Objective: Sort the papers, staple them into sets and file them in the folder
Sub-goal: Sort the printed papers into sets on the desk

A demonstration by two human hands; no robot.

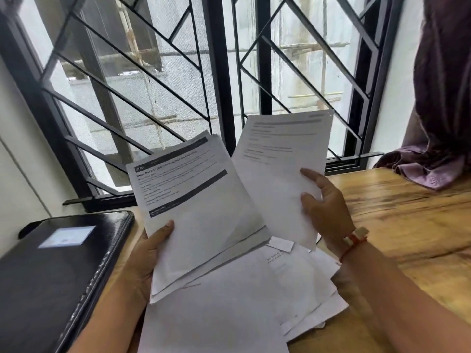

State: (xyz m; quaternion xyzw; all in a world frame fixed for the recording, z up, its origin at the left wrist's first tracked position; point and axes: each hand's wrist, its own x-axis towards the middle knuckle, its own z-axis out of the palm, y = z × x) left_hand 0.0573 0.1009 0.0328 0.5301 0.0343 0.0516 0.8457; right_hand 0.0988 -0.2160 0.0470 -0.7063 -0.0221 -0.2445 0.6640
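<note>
Barred window (pixel 158 85) right in front of me, wooden table (pixel 413 225) under it, purple curtain (pixel 441 110) draped onto its far right corner. The black folder (pixel 63 271) lies closed on my left (white label on the cover). Loose papers (pixel 229 309) are spread flat on the table between my arms. My left hand (pixel 145 253) grips a stack of printed pages (pixel 198 212) raised over them, thumb on the front. My right hand (pixel 328 212) pinches a single sheet (pixel 277 169) by its right edge, just beside the stack. Red bracelet (pixel 354 240) on that wrist.
</note>
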